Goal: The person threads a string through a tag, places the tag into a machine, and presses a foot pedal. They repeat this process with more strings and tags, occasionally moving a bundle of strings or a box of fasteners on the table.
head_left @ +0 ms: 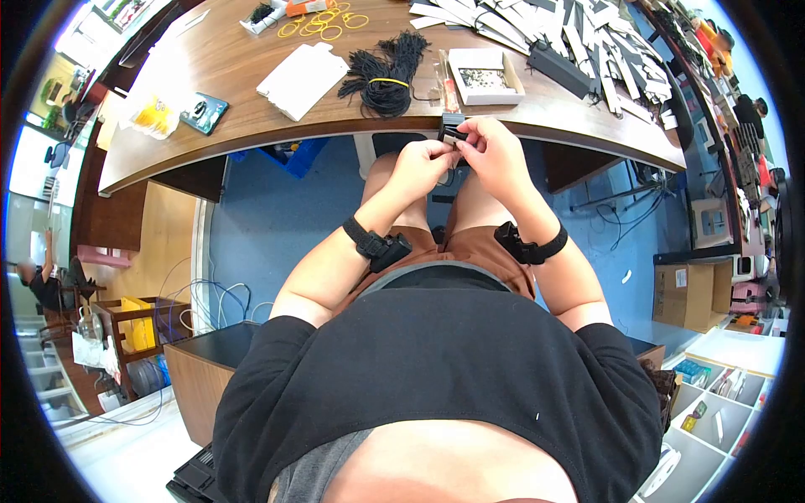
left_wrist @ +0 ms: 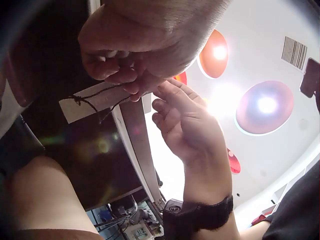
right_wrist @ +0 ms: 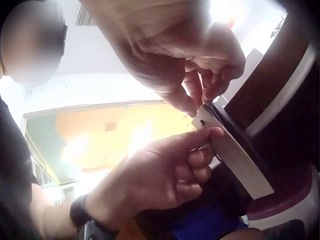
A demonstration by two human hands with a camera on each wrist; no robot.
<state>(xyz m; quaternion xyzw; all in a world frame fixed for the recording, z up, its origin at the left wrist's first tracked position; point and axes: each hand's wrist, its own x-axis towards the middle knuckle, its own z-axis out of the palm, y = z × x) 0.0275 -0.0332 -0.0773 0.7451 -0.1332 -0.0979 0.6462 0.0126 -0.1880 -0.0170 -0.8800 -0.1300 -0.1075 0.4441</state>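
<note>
Both hands meet at the desk's front edge over a narrow hang tag, a pale card strip [right_wrist: 245, 172] with a dark layer along one side. Thumb and fingers of my left hand [head_left: 423, 168] pinch the tag near its upper end. My right hand [head_left: 495, 147] pinches a thin black cord at that same end, fingertips close to the left ones. In the left wrist view the cord [left_wrist: 90, 95] runs along the tag and has a small knot. The cord's end is hidden between the fingers. A small dark block [head_left: 454, 121] is at the desk edge just beyond the hands.
On the desk [head_left: 226, 84] lie a bundle of black cords [head_left: 387, 88] with a yellow band, an open white box [head_left: 486, 80] of small pieces, and a large heap of white and black tags [head_left: 579, 50]. A white packet [head_left: 302, 80], phone [head_left: 204, 113] and yellow bands [head_left: 331, 32] lie left.
</note>
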